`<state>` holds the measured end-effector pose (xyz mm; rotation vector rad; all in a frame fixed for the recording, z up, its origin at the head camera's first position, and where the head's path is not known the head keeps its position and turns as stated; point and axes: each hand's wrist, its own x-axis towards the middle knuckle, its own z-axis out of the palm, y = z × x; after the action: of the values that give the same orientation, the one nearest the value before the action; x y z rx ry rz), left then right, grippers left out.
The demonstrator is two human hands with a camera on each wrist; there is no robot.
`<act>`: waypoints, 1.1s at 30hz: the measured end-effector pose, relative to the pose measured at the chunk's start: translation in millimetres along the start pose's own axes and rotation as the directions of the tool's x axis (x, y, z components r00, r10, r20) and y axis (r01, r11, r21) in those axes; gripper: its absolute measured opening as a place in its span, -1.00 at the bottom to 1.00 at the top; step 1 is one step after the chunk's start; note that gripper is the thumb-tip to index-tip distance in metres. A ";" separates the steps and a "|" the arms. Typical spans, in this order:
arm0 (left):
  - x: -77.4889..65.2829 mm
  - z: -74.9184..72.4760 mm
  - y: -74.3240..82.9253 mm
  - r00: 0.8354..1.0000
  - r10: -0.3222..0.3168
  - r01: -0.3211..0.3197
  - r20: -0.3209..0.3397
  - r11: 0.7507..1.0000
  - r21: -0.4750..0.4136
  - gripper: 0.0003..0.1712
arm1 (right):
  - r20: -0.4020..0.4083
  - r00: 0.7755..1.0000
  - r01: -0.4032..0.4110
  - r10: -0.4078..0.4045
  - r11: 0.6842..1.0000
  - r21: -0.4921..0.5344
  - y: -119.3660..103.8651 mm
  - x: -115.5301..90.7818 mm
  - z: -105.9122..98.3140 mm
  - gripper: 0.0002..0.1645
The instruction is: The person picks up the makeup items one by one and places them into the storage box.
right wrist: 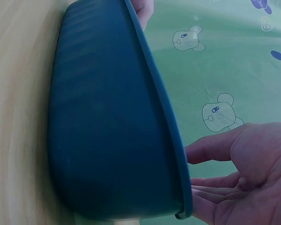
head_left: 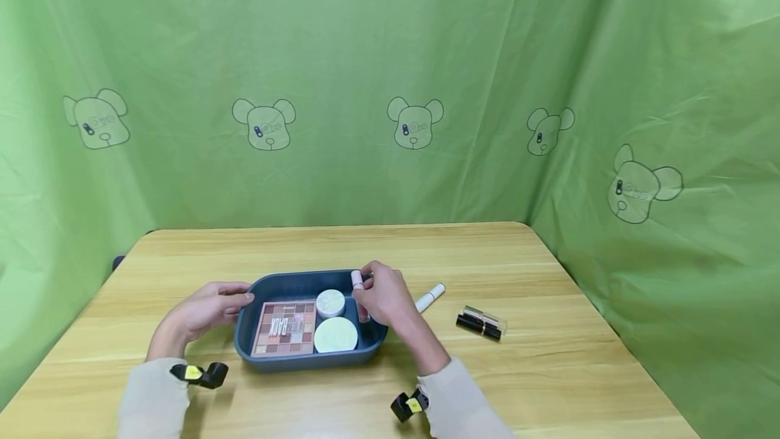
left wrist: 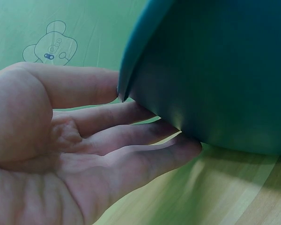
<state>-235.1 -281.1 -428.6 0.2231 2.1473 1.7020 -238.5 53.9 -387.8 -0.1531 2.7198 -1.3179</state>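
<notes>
A dark blue plastic tray (head_left: 302, 361) stands on the table. My left hand (head_left: 206, 310) holds its left end, thumb at the rim and fingers against the outer wall; the left wrist view shows this hand (left wrist: 93, 126) close up. At the tray's right end, my right hand (head_left: 386, 297) pinches a lip gloss tube (head_left: 357, 281) with a pale pink cap, tilted inside the wall. In the right wrist view the tray wall (right wrist: 112, 117) hides the tube and some fingertips. An eyeshadow palette (head_left: 284, 328), a small white round jar (head_left: 330, 303) and a larger white round case (head_left: 336, 335) lie inside.
Right of the tray, a white tube (head_left: 430, 297) lies partly behind my right hand. Farther right are a black tube (head_left: 478, 326) and a clear-and-gold tube (head_left: 485, 318), side by side. Green curtains (head_left: 341, 175) hang behind the wooden table (head_left: 548, 385).
</notes>
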 end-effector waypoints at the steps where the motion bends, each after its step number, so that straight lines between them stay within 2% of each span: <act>1: 0.1 -0.2 -0.2 1.000 -0.001 0.001 -0.001 1.000 0.000 -0.30 | -0.004 1.000 0.003 -0.003 1.000 -0.005 0.0 0.1 0.6 -0.50; 16: -0.6 -0.5 0.7 1.000 0.006 -0.006 0.010 1.000 0.007 -0.30 | -0.024 0.998 0.063 -0.064 0.997 -0.049 3.2 -0.5 9.2 -0.58; 24: -0.2 -0.8 0.2 1.000 -0.001 0.001 0.005 1.000 0.002 -0.30 | 0.015 0.999 0.051 -0.050 0.997 -0.050 1.7 -3.2 16.2 -0.59; 30: 0.2 -1.2 -0.4 1.000 0.001 -0.001 0.008 1.000 0.001 -0.29 | 0.001 0.996 0.084 -0.085 0.991 -0.108 0.8 -4.7 20.7 -0.61; 33: 0.3 -1.0 -0.4 1.000 0.007 -0.007 0.012 1.000 0.004 -0.29 | -0.014 0.995 0.097 -0.101 0.981 -0.168 0.7 -4.6 22.8 -0.62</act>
<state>-235.8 -282.0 -428.9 0.2422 2.1439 1.6962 -230.6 37.3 -402.1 -0.2942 2.8754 -1.1182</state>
